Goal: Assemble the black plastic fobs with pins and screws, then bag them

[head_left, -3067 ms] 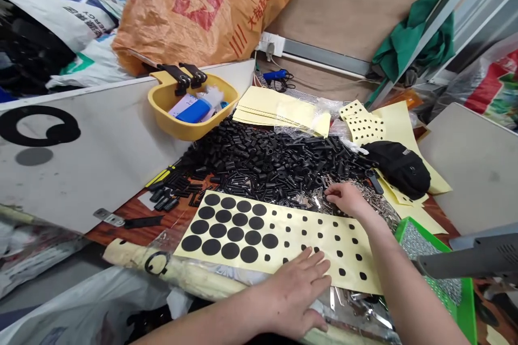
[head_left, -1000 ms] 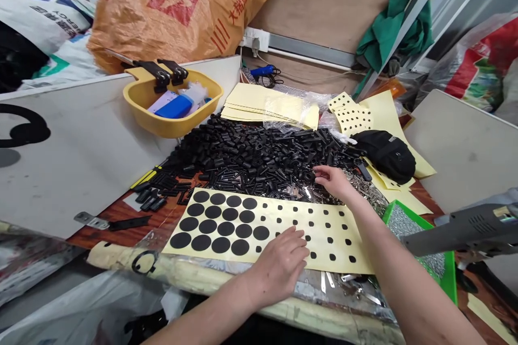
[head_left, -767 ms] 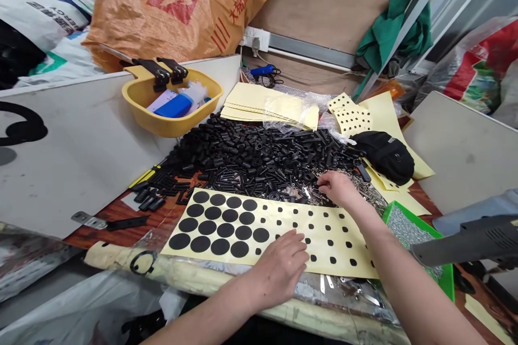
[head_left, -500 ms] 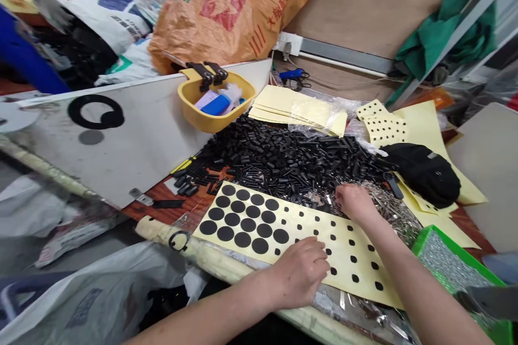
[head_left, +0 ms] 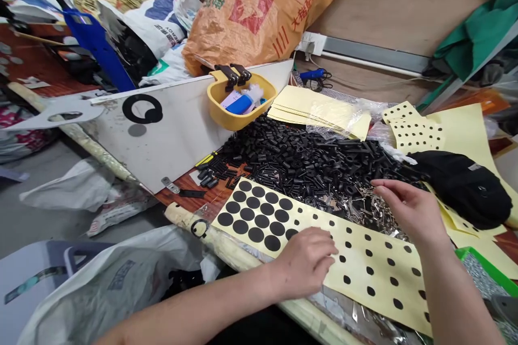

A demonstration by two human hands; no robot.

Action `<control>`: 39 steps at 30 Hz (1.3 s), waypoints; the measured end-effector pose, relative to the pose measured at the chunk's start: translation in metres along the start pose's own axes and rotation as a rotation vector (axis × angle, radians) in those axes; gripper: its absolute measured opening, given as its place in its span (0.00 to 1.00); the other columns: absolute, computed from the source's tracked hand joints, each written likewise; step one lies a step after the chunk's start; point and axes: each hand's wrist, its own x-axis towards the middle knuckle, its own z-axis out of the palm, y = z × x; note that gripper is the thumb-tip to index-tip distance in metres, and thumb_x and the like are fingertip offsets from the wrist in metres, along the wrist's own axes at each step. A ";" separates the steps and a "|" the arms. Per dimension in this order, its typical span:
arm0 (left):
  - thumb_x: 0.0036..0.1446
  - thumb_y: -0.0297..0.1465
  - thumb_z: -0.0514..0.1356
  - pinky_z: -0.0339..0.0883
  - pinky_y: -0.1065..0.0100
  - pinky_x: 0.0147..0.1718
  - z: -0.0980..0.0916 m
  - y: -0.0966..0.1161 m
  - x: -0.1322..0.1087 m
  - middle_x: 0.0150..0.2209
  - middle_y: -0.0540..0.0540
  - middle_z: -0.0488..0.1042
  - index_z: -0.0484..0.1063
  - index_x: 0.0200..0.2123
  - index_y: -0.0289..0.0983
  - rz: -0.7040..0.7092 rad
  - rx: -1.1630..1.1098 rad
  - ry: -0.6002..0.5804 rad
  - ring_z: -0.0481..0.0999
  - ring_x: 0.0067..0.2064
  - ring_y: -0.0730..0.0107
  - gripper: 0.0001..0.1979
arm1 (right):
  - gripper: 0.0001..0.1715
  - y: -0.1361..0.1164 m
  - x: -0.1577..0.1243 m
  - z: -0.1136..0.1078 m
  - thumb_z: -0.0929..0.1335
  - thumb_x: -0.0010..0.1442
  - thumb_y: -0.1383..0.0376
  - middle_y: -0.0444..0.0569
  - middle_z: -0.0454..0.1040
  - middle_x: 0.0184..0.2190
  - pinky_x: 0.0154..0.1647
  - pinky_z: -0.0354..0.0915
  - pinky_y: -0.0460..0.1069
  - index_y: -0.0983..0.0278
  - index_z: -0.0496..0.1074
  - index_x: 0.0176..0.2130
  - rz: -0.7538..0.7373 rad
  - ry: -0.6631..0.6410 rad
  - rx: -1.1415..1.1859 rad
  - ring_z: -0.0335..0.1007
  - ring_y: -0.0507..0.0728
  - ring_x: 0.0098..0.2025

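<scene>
Discs (head_left: 261,221), black, in rows on a yellow sheet (head_left: 358,281) along the surface's (head_left: 184,183) front edge, L hand (head_left: 307,261) half-curled over the sheet's middle; can't tell if it grips anything. R hand (head_left: 415,210) hovers nr silver metal pcs (head_left: 366,203), thumb & index close together, contents, if any, unclear. Best bet: light L pressure to hold the sheet flat, R fingertips taking single pcs w/o dragging neighbors.

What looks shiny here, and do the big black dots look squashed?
In the head view, glare whitens the clear plastic over the yellow sheets, and metal pieces glint; also in the head view, the black dots look like squashed ovals.
</scene>
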 end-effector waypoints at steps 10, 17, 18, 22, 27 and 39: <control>0.51 0.30 0.63 0.70 0.57 0.42 -0.016 -0.040 0.086 0.38 0.38 0.76 0.74 0.34 0.33 -0.614 0.340 -0.112 0.76 0.43 0.53 0.07 | 0.16 0.007 -0.040 0.031 0.78 0.39 0.57 0.49 0.78 0.28 0.29 0.69 0.48 0.62 0.79 0.29 0.228 -0.087 0.707 0.72 0.54 0.29; 0.59 0.26 0.54 0.68 0.70 0.39 -0.032 -0.042 0.090 0.34 0.46 0.77 0.75 0.33 0.36 -0.630 0.339 -0.020 0.76 0.37 0.68 0.09 | 0.17 0.008 -0.044 0.029 0.79 0.39 0.58 0.47 0.77 0.27 0.26 0.70 0.47 0.63 0.78 0.30 0.289 -0.109 0.889 0.69 0.50 0.22; 0.60 0.26 0.53 0.67 0.70 0.40 -0.035 -0.042 0.090 0.35 0.46 0.77 0.75 0.34 0.35 -0.621 0.342 -0.003 0.75 0.38 0.69 0.10 | 0.17 0.006 -0.043 0.028 0.79 0.38 0.58 0.47 0.77 0.27 0.26 0.70 0.47 0.63 0.78 0.29 0.301 -0.093 0.915 0.70 0.51 0.22; 0.60 0.28 0.54 0.67 0.69 0.41 -0.036 -0.040 0.085 0.38 0.46 0.77 0.75 0.36 0.36 -0.586 0.358 -0.044 0.75 0.40 0.68 0.09 | 0.17 0.003 -0.044 0.028 0.79 0.40 0.59 0.47 0.77 0.28 0.26 0.70 0.46 0.63 0.78 0.30 0.321 -0.059 0.948 0.71 0.50 0.23; 0.54 0.30 0.60 0.69 0.61 0.41 -0.023 -0.038 0.083 0.36 0.40 0.77 0.76 0.32 0.34 -0.597 0.414 -0.209 0.77 0.41 0.57 0.06 | 0.15 0.002 -0.047 0.033 0.77 0.43 0.59 0.47 0.77 0.27 0.26 0.71 0.46 0.64 0.77 0.31 0.297 -0.107 0.885 0.70 0.50 0.23; 0.56 0.33 0.61 0.70 0.60 0.40 -0.026 -0.026 0.105 0.36 0.35 0.79 0.77 0.31 0.32 -0.742 0.469 -0.325 0.78 0.42 0.53 0.09 | 0.14 0.007 -0.045 0.033 0.77 0.45 0.59 0.47 0.76 0.27 0.26 0.71 0.47 0.64 0.76 0.32 0.276 -0.066 0.833 0.70 0.50 0.23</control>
